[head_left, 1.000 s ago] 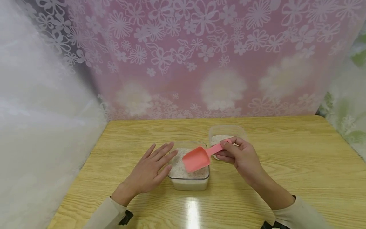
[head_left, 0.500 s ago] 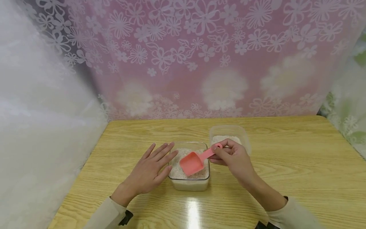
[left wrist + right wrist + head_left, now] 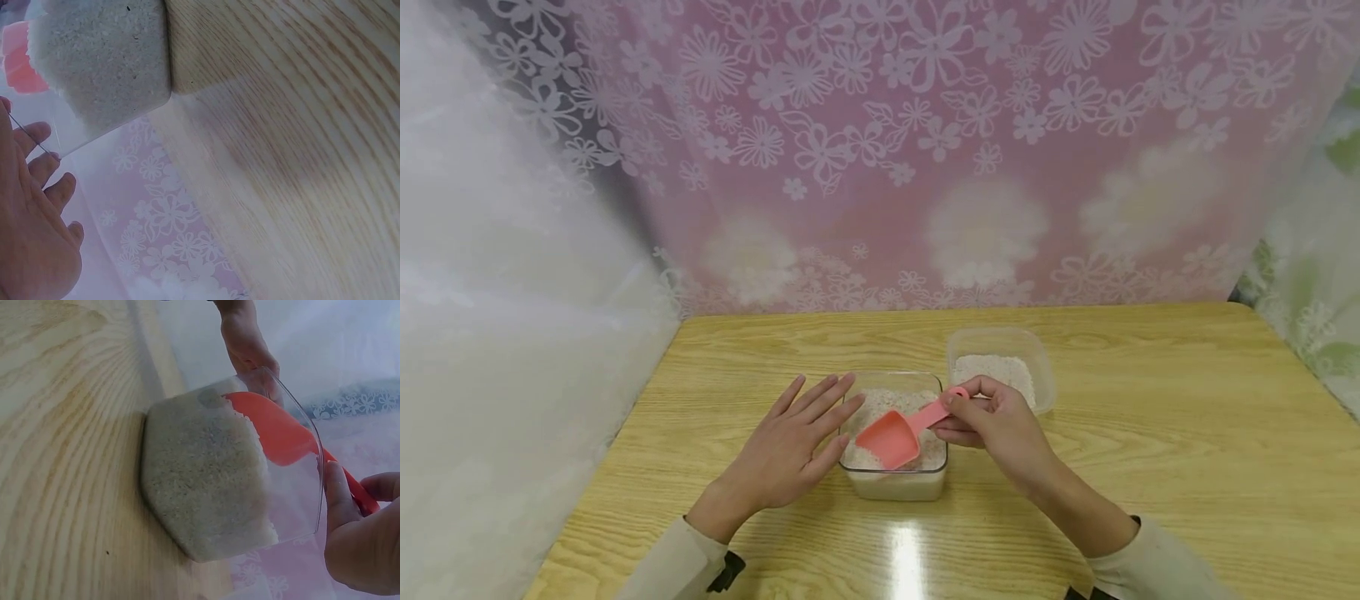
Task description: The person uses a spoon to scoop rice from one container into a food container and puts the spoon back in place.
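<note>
A clear square container (image 3: 895, 487) of rice (image 3: 200, 469) stands on the table in front of me. My right hand (image 3: 1000, 421) pinches the handle of a pink scoop (image 3: 891, 437) between thumb and fingers. The scoop's bowl is inside the container, its front edge dug into the rice, with some grains lying in it; the right wrist view shows this through the clear wall (image 3: 294, 500). My left hand (image 3: 790, 442) has its fingers spread and straight, resting at the container's left rim. In the left wrist view its fingertips (image 3: 47, 164) lie along that rim.
Behind and to the right stands a second, translucent tub (image 3: 1042, 375) with rice (image 3: 996, 371) in it, partly covered by my right hand. Wood-grain table (image 3: 1150, 433) surrounds both. A pink flowered curtain (image 3: 865, 208) hangs beyond the table's far edge.
My right hand has moved left and toward me with the scoop, lowering its bowl into the rice, and grains now lie in it. My left hand has stayed in place.
</note>
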A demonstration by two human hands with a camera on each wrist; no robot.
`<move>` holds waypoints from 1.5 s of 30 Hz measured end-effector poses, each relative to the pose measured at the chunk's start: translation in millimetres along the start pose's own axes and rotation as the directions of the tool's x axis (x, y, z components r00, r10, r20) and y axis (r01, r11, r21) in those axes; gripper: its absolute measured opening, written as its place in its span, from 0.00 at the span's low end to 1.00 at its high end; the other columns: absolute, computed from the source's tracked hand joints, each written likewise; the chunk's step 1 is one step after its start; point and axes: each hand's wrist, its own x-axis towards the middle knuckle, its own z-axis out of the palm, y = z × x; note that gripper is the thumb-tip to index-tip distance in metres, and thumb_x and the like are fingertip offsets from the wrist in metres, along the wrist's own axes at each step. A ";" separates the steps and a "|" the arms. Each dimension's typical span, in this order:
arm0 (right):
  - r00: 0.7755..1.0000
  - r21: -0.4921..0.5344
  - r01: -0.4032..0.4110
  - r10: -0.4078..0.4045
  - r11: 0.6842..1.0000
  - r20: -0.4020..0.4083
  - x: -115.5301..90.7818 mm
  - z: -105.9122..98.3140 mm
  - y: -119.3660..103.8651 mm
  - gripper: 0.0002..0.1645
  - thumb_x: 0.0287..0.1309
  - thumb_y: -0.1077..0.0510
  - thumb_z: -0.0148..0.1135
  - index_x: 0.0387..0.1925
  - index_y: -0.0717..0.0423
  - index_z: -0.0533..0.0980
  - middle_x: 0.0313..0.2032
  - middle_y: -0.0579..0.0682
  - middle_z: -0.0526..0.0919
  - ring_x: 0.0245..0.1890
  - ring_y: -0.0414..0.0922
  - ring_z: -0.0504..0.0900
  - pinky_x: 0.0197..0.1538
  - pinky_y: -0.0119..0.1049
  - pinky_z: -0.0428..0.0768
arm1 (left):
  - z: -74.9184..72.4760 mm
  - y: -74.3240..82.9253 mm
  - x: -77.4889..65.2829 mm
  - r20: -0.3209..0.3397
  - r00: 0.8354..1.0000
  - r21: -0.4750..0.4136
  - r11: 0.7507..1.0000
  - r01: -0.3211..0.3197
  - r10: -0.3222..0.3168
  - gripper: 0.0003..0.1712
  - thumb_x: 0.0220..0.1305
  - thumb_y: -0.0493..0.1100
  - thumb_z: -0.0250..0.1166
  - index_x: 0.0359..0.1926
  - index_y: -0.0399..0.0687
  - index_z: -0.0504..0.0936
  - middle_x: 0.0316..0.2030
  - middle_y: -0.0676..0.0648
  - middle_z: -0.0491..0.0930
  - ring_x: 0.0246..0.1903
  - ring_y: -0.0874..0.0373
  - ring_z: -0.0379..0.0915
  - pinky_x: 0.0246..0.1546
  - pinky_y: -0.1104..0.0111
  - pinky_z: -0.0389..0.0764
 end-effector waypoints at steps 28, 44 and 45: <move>0.997 0.372 -0.042 0.018 0.927 0.069 -4.9 -31.1 9.6 0.07 0.71 0.62 0.50 0.41 0.63 0.73 0.38 0.57 0.84 0.42 0.48 0.84 0.51 0.35 0.79 | -0.5 2.5 -0.2 -0.001 1.000 -0.023 1.000 0.005 -0.005 0.29 0.76 0.56 0.41 0.72 0.56 0.61 0.72 0.51 0.52 0.71 0.55 0.45 0.71 0.53 0.41; 0.996 0.535 0.025 -0.067 0.845 0.059 -2.7 -58.6 -13.7 0.13 0.71 0.65 0.47 0.41 0.64 0.78 0.38 0.58 0.84 0.40 0.47 0.85 0.50 0.35 0.79 | -0.5 1.8 -0.5 -0.003 1.000 -0.034 0.999 0.001 -0.001 0.28 0.76 0.55 0.41 0.72 0.56 0.60 0.73 0.51 0.51 0.71 0.54 0.45 0.71 0.54 0.40; 0.996 0.554 0.024 -0.067 0.832 0.057 -2.2 -62.2 -16.3 0.13 0.71 0.65 0.46 0.41 0.64 0.79 0.39 0.58 0.84 0.40 0.47 0.85 0.50 0.35 0.79 | -0.5 1.9 -0.6 -0.002 1.000 -0.034 0.999 0.002 -0.002 0.28 0.76 0.55 0.41 0.72 0.56 0.60 0.73 0.51 0.51 0.71 0.55 0.45 0.71 0.54 0.40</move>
